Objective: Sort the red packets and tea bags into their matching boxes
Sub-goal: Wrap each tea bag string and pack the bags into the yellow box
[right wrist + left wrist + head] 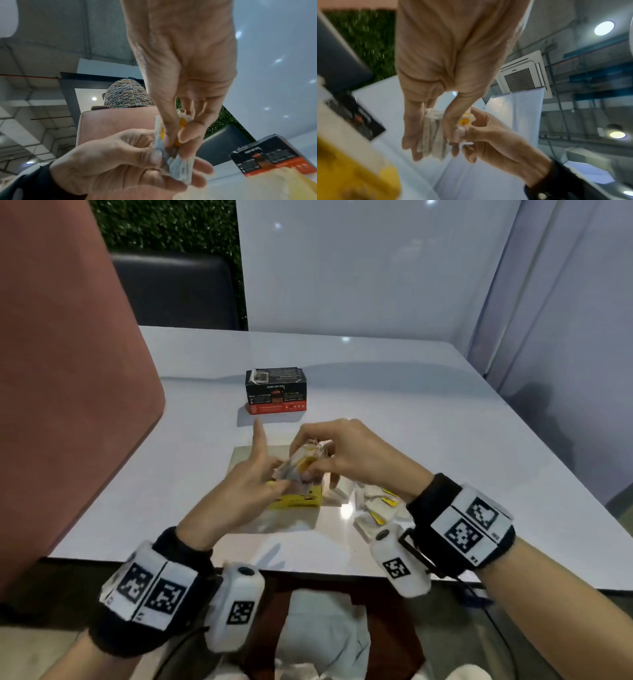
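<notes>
A bundle of white tea bags (pixel 301 461) with yellow tags is held between both hands just above an open yellow box (pixel 298 500). My left hand (pixel 255 474) grips the lower ends of the tea bags (pixel 180 167) between thumb and fingers, its index finger pointing up. My right hand (pixel 334 451) pinches the tag end (pixel 182 121) from above. Further back, a shut black and red box (pixel 275 390) stands on the white table (pixel 411 412). Several loose tea bags (pixel 376 505) lie to the right of the yellow box, partly hidden by my right wrist.
A pink seat back (pixel 68 371) rises close at the left, with a dark seat (pixel 178 289) behind the table. White panels close off the back and right. The table's near edge (pixel 308 571) runs just behind my wrists. A person's head (pixel 126 94) shows beyond the pink seat.
</notes>
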`<state>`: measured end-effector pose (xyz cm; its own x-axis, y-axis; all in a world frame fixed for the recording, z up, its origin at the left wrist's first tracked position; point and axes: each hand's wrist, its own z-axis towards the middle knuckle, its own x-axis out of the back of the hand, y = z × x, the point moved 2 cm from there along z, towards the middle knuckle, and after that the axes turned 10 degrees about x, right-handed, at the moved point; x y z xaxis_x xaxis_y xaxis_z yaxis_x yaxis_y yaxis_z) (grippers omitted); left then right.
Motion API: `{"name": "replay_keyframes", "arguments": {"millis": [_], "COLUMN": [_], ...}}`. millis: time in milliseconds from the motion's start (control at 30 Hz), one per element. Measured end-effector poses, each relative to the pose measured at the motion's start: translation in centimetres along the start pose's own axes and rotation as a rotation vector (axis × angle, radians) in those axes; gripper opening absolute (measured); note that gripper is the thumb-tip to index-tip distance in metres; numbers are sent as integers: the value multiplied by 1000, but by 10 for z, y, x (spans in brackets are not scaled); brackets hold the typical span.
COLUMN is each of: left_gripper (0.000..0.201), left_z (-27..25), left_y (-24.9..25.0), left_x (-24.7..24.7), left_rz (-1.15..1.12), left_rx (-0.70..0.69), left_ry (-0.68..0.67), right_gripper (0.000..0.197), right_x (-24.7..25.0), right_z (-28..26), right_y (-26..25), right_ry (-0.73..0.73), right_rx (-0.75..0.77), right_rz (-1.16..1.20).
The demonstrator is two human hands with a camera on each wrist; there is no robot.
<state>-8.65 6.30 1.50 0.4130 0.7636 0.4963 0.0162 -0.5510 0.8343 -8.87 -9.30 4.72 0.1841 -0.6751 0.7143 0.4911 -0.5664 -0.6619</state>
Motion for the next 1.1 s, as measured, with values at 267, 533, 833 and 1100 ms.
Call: {"name": "replay_keyframes", "arguments": {"millis": [267,533,833,1100], "left_gripper": [61,60,55,25], "left_z": [37,49,51,61], "left_y": [-50,-64,-73,-71], "left_x": [59,57,54,51], "left_rz": [265,131,186,251], "left_rx": [149,162,189,174], "left_ry": [302,212,195,178], "right_gripper": [18,22,16,23], "right_x": [-24,-43,-39,-59], "right_z": [75,86,74,91], "right_y": [34,40,49,46], "right_ry": [-137,-361,-487,-383], "right_rx": [74,194,254,368], "right_rz": [-628,-711,-809,-787]}}
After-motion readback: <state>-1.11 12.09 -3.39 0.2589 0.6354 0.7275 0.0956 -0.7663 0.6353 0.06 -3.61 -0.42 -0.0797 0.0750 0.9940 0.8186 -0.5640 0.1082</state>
